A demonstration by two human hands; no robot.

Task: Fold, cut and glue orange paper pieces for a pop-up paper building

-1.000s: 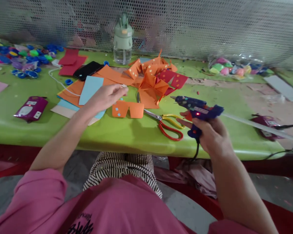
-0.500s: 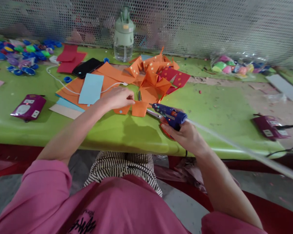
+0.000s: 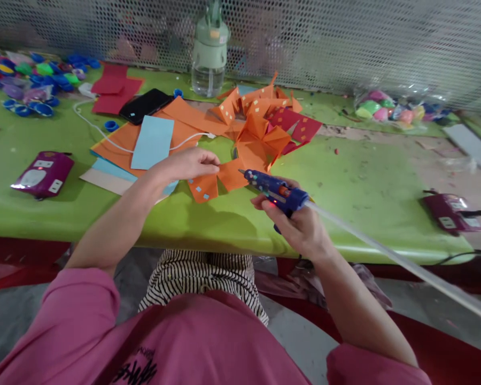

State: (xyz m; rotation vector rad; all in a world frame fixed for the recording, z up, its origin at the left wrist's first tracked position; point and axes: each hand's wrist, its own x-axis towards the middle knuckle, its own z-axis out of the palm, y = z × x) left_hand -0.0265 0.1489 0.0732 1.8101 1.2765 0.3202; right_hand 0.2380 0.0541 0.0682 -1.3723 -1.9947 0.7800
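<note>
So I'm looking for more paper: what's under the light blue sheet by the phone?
The light blue sheet lies on orange paper, with a white cable running beneath it. How much orange is stacked there is hidden.

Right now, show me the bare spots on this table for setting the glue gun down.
Bare green table lies right of the glue gun, up to the purple box. A smaller patch lies left, between the other purple box and the paper sheets. The centre, around the orange paper, is crowded.
</note>
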